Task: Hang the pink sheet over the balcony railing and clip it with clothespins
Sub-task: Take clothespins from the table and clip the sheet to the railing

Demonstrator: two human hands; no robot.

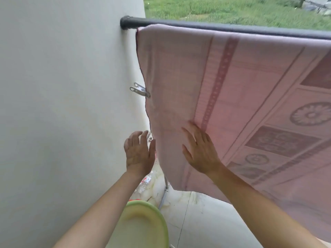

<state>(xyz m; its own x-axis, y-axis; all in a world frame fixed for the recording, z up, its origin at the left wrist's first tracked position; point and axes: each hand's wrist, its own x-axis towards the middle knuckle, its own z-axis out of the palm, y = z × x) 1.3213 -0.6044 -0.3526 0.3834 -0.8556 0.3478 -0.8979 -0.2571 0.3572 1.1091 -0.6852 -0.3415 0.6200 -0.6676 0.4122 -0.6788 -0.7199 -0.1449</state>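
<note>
The pink patterned sheet (232,97) hangs draped over the dark grey railing bar (232,28). A metal clothespin (140,92) is clipped on the sheet's left edge, about halfway down. My right hand (199,149) lies flat, fingers spread, against the sheet's lower part. Beside the sheet's left edge is my left hand (138,152), open, near a second small clip (150,137) that is partly hidden behind the fingers. Whether the left hand touches that clip I cannot tell.
A white wall (62,104) stands close on the left, where the bar ends. A light green basin (143,224) sits below my left arm. Plastic bottles and a bag (152,183) lie on the tiled floor. Grass (232,9) lies beyond the railing.
</note>
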